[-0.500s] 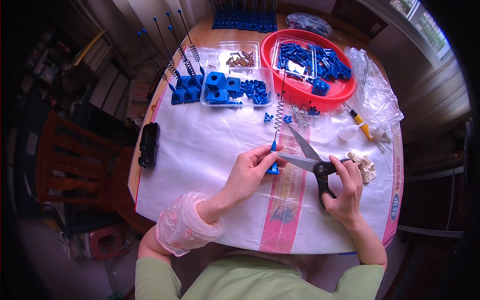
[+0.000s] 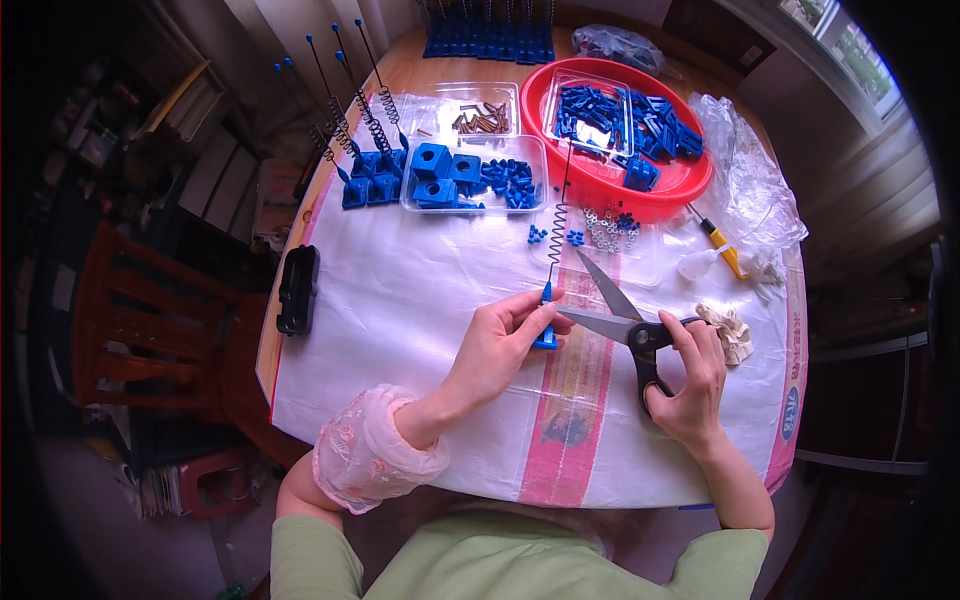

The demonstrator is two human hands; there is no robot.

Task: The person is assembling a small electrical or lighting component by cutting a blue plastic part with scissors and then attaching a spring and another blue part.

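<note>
My left hand (image 2: 492, 345) pinches a blue plastic piece (image 2: 547, 293) from which a black coiled spring wire (image 2: 558, 235) rises, its straight tip pointing away from me. Part of the blue piece is hidden by my fingers; its lower end (image 2: 546, 342) shows beneath them. With my right hand (image 2: 692, 380) I grip the black handles of a pair of scissors (image 2: 610, 322). The blades are spread apart. One blade lies against or very near the blue piece at my left fingertips, and the other points toward the far side.
A red basin (image 2: 690, 190) of blue parts stands at the far right. Clear boxes (image 2: 412, 205) hold blue blocks and brass-coloured pieces. Finished-looking spring stands (image 2: 372, 185) are at far left. A black case (image 2: 298, 290), yellow-handled tool (image 2: 722, 248), crumpled tissue (image 2: 733, 335) and plastic bag (image 2: 745, 170) lie around.
</note>
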